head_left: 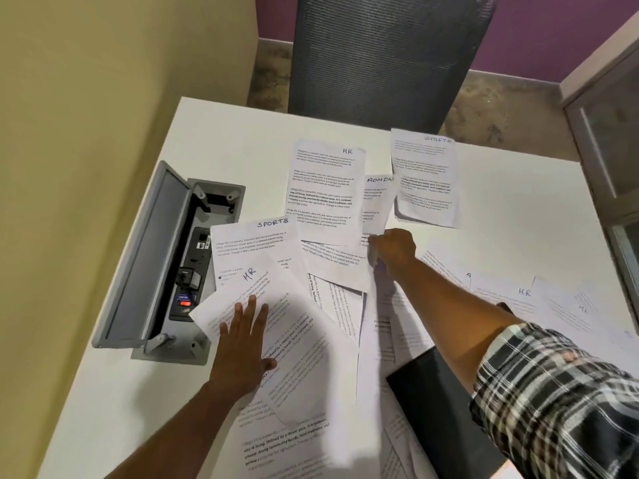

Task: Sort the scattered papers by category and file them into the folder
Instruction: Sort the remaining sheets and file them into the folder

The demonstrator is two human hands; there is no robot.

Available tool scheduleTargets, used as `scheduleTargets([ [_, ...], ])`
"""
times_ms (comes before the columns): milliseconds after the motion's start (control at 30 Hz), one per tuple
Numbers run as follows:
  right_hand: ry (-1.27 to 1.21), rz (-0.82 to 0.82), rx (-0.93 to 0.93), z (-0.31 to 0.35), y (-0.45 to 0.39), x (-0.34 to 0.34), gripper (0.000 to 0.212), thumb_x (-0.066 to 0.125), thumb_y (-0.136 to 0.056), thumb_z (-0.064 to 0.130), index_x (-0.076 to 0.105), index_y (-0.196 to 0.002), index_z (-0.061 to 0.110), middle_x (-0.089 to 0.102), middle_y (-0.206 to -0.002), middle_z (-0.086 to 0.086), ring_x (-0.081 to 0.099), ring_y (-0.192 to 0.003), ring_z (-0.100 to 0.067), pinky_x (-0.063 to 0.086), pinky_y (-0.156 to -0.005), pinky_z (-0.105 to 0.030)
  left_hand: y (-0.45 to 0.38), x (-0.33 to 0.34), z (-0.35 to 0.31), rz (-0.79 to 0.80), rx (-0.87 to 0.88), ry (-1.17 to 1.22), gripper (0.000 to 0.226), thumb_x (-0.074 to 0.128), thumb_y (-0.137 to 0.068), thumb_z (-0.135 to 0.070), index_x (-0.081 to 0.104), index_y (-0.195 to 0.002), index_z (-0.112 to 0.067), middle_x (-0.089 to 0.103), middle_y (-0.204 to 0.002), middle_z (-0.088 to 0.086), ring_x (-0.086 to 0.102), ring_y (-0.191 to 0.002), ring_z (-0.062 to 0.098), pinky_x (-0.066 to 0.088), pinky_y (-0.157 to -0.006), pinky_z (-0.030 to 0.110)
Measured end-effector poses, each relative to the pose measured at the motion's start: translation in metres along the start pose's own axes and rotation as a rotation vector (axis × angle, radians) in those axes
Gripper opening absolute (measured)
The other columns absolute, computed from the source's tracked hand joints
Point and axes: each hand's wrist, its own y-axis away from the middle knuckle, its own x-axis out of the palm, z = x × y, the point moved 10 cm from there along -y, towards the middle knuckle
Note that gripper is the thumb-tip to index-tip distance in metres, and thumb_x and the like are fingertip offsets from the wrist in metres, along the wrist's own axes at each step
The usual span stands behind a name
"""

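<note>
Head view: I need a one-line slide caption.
Left hand presses flat on an HR-labelled white sheet while right hand pinches an ADMIN-labelled white sheet among papers scattered on the white table.

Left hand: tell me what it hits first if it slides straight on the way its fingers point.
The left hand lies flat on an HR sheet. Going straight on, it would probably reach the SPORTS sheet next, which that sheet overlaps.

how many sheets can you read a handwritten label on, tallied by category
HR: 3, far sheet, sheet under the left hand, sheet at right
SPORTS: 2, far right sheet, sheet by the floor box
ADMIN: 1
Total: 6 readable; other labels are hidden or blurred.
</note>
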Motion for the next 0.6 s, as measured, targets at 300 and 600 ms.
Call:
scheduleTargets([
  [300,-0.147,-0.251,-0.228,-0.002,0.022,-0.080,0.019,0.064,-0.097,0.018,0.062,-0.112,0.007,0.062,-0.095,-0.001,0.054,-0.063,-0.004,0.035,-0.048,-0.005,0.005,-0.011,-0.012,0.023,-0.087,-0.126,0.113,0.072,-0.083,-0.047,-0.007,-0.157,-0.015,-0.022,-0.163,0.012,-0.013,-0.151,0.035,0.009,-0.121,0.055],
  [600,-0.224,-0.282,-0.249,-0.077,0.051,-0.178,0.019,0.065,-0.097,0.020,0.065,-0.113,0.011,0.065,-0.104,-0.002,0.063,-0.096,-0.025,0.043,-0.080,-0.028,0.036,-0.035,-0.086,-0.156,-0.059,0.095,0.077,0.060,-0.094,-0.035,0.021,-0.156,-0.011,0.009,-0.166,0.008,0.001,-0.153,0.027,0.006,-0.123,0.044],
])
